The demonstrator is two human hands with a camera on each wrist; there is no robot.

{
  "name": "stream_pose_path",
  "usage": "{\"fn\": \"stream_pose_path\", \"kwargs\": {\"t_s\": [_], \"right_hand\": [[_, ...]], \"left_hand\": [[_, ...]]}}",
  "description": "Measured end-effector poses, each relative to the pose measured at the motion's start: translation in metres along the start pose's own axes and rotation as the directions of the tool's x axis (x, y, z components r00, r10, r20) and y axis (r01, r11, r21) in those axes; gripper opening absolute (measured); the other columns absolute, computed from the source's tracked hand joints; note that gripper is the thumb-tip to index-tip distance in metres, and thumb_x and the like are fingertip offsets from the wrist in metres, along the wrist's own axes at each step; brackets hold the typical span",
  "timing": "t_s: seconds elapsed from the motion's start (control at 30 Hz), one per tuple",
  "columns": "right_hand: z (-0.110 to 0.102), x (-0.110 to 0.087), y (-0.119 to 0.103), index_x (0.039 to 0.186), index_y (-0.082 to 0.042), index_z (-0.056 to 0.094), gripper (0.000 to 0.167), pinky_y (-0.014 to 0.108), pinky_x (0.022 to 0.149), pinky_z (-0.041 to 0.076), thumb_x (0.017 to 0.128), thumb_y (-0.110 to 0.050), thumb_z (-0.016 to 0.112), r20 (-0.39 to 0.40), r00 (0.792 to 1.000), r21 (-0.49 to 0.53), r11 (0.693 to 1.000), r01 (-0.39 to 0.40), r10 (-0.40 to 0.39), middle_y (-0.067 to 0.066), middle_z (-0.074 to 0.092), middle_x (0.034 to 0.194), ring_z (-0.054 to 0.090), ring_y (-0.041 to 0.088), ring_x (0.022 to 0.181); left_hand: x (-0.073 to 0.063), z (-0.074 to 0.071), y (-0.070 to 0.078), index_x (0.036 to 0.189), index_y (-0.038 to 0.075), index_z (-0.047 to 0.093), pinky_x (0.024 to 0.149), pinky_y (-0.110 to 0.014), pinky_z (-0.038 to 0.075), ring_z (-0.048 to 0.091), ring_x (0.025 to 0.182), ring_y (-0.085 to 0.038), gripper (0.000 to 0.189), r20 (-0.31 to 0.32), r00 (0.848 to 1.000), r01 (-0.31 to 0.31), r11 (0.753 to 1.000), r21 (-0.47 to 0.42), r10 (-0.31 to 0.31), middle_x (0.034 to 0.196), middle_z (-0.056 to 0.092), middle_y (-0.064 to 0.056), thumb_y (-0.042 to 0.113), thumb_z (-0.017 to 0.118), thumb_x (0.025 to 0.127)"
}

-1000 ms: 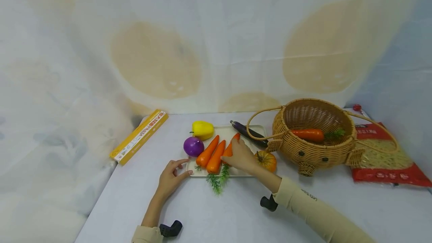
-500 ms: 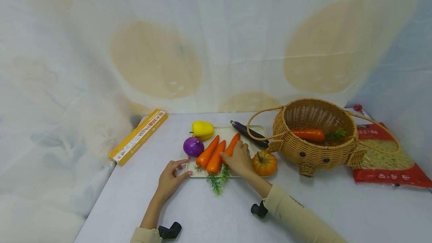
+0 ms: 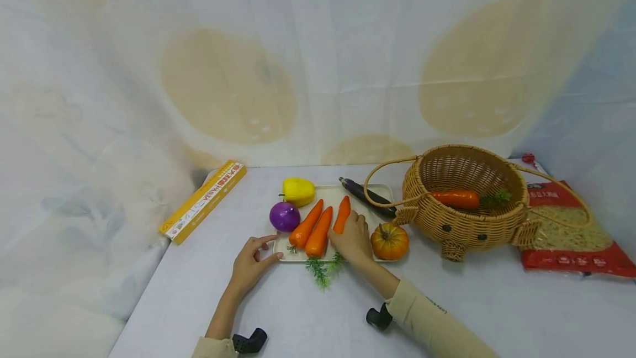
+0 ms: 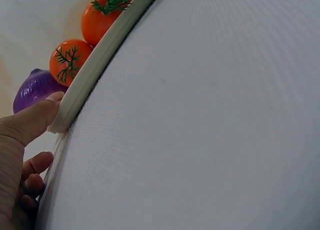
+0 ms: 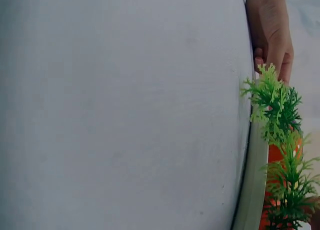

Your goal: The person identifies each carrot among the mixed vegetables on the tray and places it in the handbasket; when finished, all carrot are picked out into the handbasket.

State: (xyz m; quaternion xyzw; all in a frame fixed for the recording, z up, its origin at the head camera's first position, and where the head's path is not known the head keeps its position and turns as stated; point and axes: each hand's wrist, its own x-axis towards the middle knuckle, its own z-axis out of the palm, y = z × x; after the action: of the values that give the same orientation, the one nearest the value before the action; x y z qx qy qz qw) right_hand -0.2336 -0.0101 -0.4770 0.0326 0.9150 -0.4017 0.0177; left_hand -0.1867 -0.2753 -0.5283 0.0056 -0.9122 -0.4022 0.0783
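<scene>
Carrot [image 3: 342,215], the rightmost of three on the tray [image 3: 328,191], sits in the right hand [image 3: 354,239], pinched between thumb at its left and bent fingers at its right, tip toward the far edge. Its green top [image 3: 336,261] hangs over the tray's near edge. At the near left corner, the left hand [image 3: 254,261], loosely bent, holds the rim between thumb and fingers. A pumpkin [image 3: 390,242] fills the near right corner. Two other carrots [image 3: 319,233] lie left of the right hand; a purple onion [image 3: 285,217] sits by the left edge. Farther back are a yellow pepper [image 3: 298,192], far left corner, and an eggplant [image 3: 366,198], far right.
</scene>
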Motion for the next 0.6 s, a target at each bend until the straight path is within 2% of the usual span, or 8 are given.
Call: {"fn": "stream_pose_path", "kwargs": {"t_s": [0.27,0.4,0.6], "right_hand": [[-0.004,-0.005,0.001,0.138,0.007,0.047,0.068,0.052,0.099,0.043,0.084,-0.025,0.074,-0.040,0.999,0.055,0.998,-0.003,0.005,0.027,0.051,0.127,0.053,0.040,0.116],[-0.009,-0.010,-0.001,0.138,0.004,0.049,0.066,0.050,0.094,0.046,0.084,-0.023,0.075,-0.058,0.998,0.088,0.996,0.011,-0.006,0.023,0.054,0.124,0.056,0.036,0.110],[-0.026,-0.017,-0.008,0.133,0.000,0.055,0.061,0.046,0.086,0.047,0.080,-0.018,0.078,-0.092,0.991,0.151,0.983,0.109,-0.096,0.018,0.059,0.117,0.058,0.031,0.100]], "left_hand": [[-0.001,0.001,-0.001,0.122,0.028,0.070,0.063,-0.024,0.031,0.042,0.073,-0.012,0.045,-0.018,0.999,-0.033,0.999,-0.003,0.033,0.094,0.056,0.002,0.033,0.083,0.080],[-0.002,0.001,-0.001,0.122,0.028,0.070,0.064,-0.024,0.031,0.041,0.073,-0.012,0.045,-0.010,1.000,-0.021,1.000,-0.006,0.021,0.094,0.055,0.003,0.034,0.083,0.080],[-0.001,-0.001,0.002,0.123,0.031,0.069,0.066,-0.025,0.032,0.042,0.076,-0.013,0.044,0.002,1.000,0.005,1.000,-0.004,-0.005,0.095,0.054,0.003,0.038,0.082,0.081]]}}
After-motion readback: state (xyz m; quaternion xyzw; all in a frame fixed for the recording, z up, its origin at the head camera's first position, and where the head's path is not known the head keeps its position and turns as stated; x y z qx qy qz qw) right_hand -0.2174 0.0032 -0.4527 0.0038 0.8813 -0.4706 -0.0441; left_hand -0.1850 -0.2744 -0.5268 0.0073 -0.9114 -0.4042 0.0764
